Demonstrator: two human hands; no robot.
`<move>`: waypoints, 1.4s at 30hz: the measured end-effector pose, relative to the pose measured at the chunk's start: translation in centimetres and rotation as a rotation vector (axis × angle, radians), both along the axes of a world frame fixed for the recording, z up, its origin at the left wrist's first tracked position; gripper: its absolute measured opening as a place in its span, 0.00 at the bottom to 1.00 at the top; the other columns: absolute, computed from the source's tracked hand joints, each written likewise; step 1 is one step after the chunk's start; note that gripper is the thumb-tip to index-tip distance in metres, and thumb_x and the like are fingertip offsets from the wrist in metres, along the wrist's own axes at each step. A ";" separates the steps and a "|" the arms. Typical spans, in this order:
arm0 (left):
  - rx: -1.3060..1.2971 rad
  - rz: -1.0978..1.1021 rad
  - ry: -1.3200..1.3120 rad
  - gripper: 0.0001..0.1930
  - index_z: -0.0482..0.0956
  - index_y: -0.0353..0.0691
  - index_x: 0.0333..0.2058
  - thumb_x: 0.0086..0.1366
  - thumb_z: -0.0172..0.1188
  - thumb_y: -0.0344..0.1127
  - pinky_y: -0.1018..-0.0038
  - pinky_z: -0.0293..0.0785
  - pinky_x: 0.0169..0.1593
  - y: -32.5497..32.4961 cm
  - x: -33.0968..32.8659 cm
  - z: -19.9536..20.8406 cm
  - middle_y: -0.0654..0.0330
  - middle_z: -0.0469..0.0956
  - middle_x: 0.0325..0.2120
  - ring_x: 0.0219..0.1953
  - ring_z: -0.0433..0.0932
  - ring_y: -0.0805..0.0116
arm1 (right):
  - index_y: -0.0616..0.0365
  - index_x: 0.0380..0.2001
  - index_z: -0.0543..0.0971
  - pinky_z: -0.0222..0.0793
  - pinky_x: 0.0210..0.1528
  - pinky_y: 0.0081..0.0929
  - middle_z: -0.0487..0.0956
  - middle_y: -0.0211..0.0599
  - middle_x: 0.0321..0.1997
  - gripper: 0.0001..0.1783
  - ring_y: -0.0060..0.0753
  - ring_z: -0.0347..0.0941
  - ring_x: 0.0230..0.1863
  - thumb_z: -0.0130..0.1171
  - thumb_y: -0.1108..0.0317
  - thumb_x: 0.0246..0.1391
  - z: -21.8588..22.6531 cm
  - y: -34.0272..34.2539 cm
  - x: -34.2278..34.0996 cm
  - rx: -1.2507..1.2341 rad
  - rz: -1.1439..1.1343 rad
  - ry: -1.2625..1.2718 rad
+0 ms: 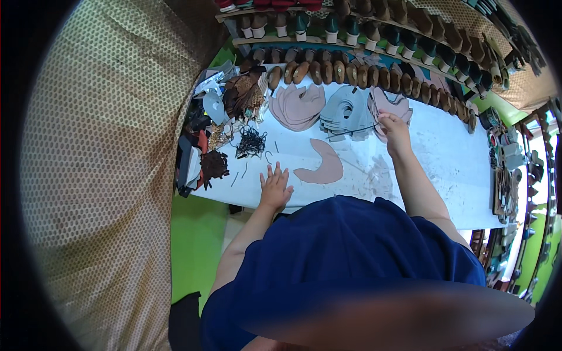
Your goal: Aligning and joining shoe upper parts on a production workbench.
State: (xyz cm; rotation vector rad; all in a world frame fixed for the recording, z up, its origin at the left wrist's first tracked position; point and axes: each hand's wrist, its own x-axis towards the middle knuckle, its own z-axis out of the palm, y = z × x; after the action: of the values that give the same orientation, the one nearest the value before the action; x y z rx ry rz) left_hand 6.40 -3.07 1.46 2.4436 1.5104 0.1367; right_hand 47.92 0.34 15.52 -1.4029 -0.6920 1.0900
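Head view: left hand (274,188) palm down near the front edge of the white tabletop (445,193), fingers spread apart around nothing visible. Right hand (396,131) over the rightmost stack of pink pieces (404,111), fingers bent inward; cannot tell whether clamped on a piece, on the end of the thin dark strip (358,131), or on nothing. Curved pink piece (331,167) flat between the hands, apart from the stacks. Step in hand, by judgement: picking among cut pieces. Next move probably calling for a light pinch, without disturbing the neighbouring grey stack (336,121).
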 end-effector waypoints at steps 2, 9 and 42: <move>-0.037 -0.031 0.019 0.36 0.61 0.48 0.67 0.62 0.55 0.52 0.37 0.32 0.69 0.2 0.1 -0.1 0.47 0.45 0.73 0.73 0.40 0.39 | 0.62 0.32 0.82 0.61 0.48 0.20 0.77 0.33 0.47 0.07 0.20 0.69 0.44 0.62 0.71 0.50 0.5 -0.5 -0.1 0.103 -0.081 0.056; -0.026 -0.061 0.032 0.38 0.58 0.49 0.69 0.63 0.55 0.54 0.42 0.29 0.71 0.1 0.1 -0.2 0.52 0.44 0.73 0.75 0.40 0.48 | 0.62 0.28 0.82 0.64 0.49 0.25 0.80 0.39 0.46 0.06 0.27 0.72 0.46 0.63 0.70 0.48 -3.0 -0.9 -2.5 0.162 -0.099 -0.192; 0.023 -0.116 -0.054 0.29 0.69 0.63 0.64 0.63 0.55 0.54 0.35 0.34 0.68 0.9 -0.3 -0.3 0.47 0.44 0.73 0.73 0.38 0.36 | 0.45 0.29 0.87 0.55 0.65 0.50 0.77 0.32 0.57 0.06 0.51 0.58 0.70 0.69 0.64 0.43 -17.1 -0.3 -21.9 0.170 0.543 -1.132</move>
State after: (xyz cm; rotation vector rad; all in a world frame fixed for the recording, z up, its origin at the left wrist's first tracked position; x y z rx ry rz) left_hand 6.09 -2.16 1.21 2.5169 1.3484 0.1963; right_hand 26.05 0.09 -1.61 -1.6663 -2.0094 0.4981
